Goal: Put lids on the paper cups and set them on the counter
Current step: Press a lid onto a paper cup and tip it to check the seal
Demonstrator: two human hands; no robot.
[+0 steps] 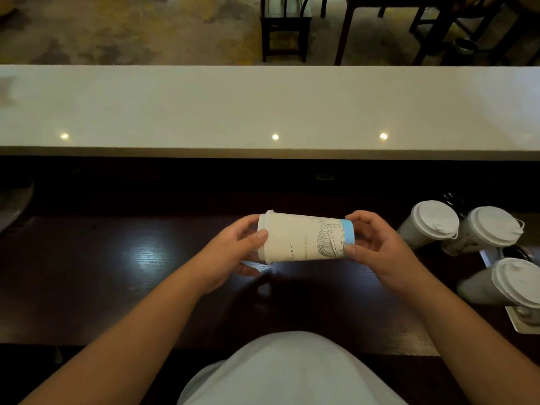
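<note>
A white paper cup (304, 238) with a line drawing and a blue band at its base lies sideways in the air above the dark lower worktop (117, 273). A white lid (265, 236) sits on its mouth, which points left. My left hand (236, 247) grips the lid end, thumb over the rim. My right hand (374, 247) holds the blue base end with curled fingers. The pale raised counter (263, 106) runs across the view beyond the cup.
Three lidded white cups (432, 223) (488, 229) (508, 285) stand at the right on the worktop. A small tray corner (523, 323) shows at the right edge. Dark chairs (285, 27) and tables stand on the floor past the counter.
</note>
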